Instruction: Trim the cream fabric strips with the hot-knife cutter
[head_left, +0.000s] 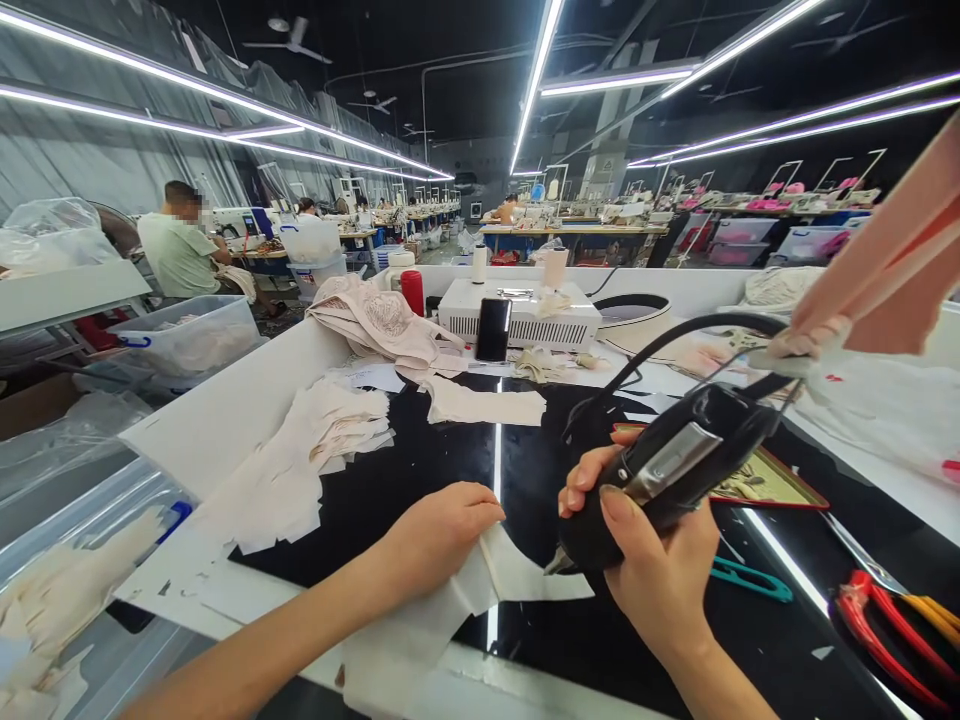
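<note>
My left hand [446, 535] is closed on a cream fabric piece [517, 570] that lies partly on the black glass tabletop [420, 460]. A longer part of the cloth hangs over the table's front edge. My right hand [652, 560] is wrapped round a black corded handheld tool [675, 450], tilted with its small pointed metal tip [556, 562] down beside the fabric. Whether the tip touches the cloth I cannot tell. The tool's black cable [675, 330] arches up and back, and pink cloth [862, 260] hangs near its upper end.
Stacked cream fabric pieces [315, 450] lie at left, with another strip [487, 403] farther back. A phone [493, 330] leans on a white vented box [457, 305]. Red-handled scissors [862, 610], a teal tool [750, 578] and a small tray [780, 480] lie at right. A person [176, 245] sits far left.
</note>
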